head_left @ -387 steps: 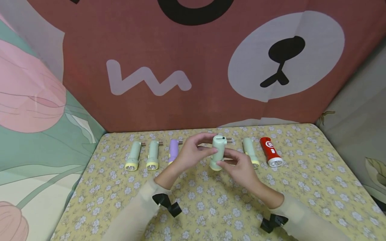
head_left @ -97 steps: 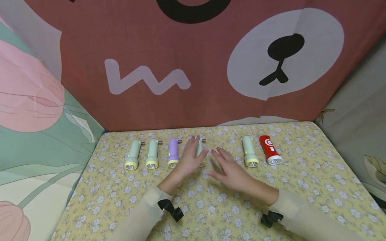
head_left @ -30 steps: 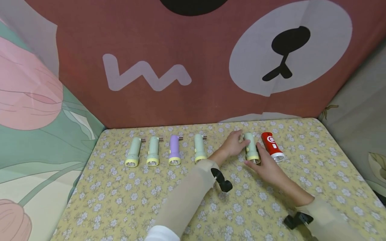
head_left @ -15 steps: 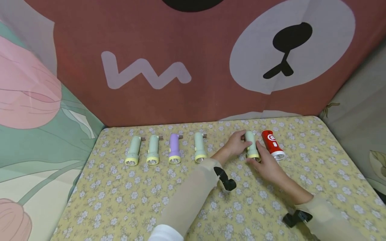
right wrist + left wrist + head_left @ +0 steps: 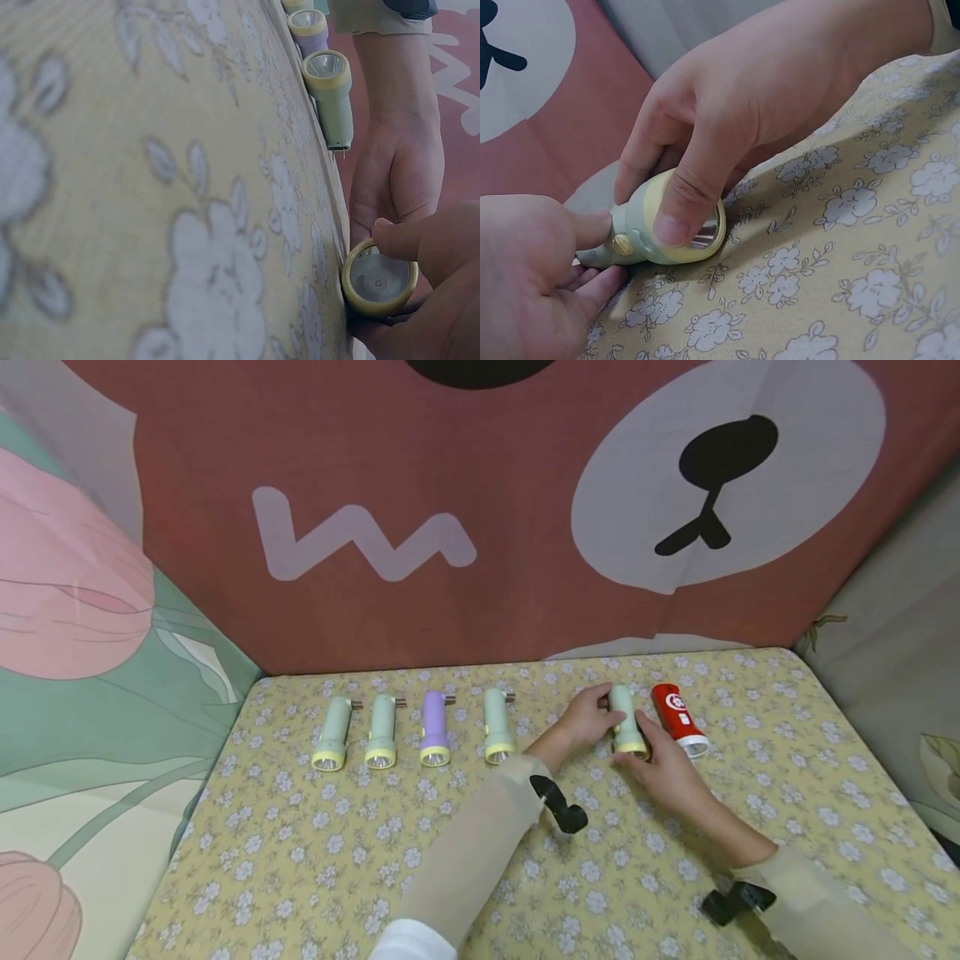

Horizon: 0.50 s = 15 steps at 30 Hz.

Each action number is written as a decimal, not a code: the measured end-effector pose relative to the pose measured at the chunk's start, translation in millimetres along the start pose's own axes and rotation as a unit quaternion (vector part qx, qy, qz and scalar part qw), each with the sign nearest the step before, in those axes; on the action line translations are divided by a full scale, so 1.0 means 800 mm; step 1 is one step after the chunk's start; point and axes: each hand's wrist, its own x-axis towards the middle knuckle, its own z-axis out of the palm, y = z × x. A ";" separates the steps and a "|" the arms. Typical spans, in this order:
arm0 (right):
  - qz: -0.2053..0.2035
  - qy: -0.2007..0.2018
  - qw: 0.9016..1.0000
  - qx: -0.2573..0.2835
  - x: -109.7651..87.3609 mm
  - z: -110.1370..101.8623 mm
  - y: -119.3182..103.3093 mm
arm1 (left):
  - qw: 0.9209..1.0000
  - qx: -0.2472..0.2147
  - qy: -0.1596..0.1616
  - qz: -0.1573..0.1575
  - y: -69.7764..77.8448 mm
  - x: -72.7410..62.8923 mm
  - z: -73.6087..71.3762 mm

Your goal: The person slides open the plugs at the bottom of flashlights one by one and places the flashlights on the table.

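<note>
Both hands hold a pale green flashlight [image 5: 624, 720] with a yellow rim, lens end toward the person, at the table. My left hand [image 5: 587, 718] pinches its back end between thumb and fingers from the left. Around the lens end, my right hand [image 5: 663, 762] grips from the right, its thumb [image 5: 673, 221] over the yellow rim in the left wrist view. A yellow switch [image 5: 621, 244] shows on the barrel between the hands. No prongs are visible on this flashlight; its back end is partly covered by the left fingers.
To the left lie a green flashlight [image 5: 497, 727], a purple flashlight [image 5: 433, 727] and two more green ones, all with metal prongs sticking out to the right. A red flashlight [image 5: 677, 718] lies just right of the hands. A floral cloth [image 5: 315, 860] covers the table; a printed curtain hangs behind.
Earlier, both hands held up another green flashlight, which now lies fourth in the row. The hands then moved right and took hold of this one; over the last second they barely moved.
</note>
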 end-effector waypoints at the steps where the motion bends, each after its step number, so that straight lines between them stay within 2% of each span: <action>1: 0.001 0.003 1.000 0.001 0.000 0.000 0.000 | 1.000 -0.001 0.000 0.000 0.000 0.000 0.000; 11: 0.009 0.018 1.000 0.002 0.000 0.001 0.002 | 1.000 -0.014 0.007 0.004 0.004 -0.005 -0.003; 15: 0.009 0.020 0.999 0.023 -0.001 -0.001 -0.001 | 0.999 -0.032 0.014 0.003 0.007 -0.007 -0.004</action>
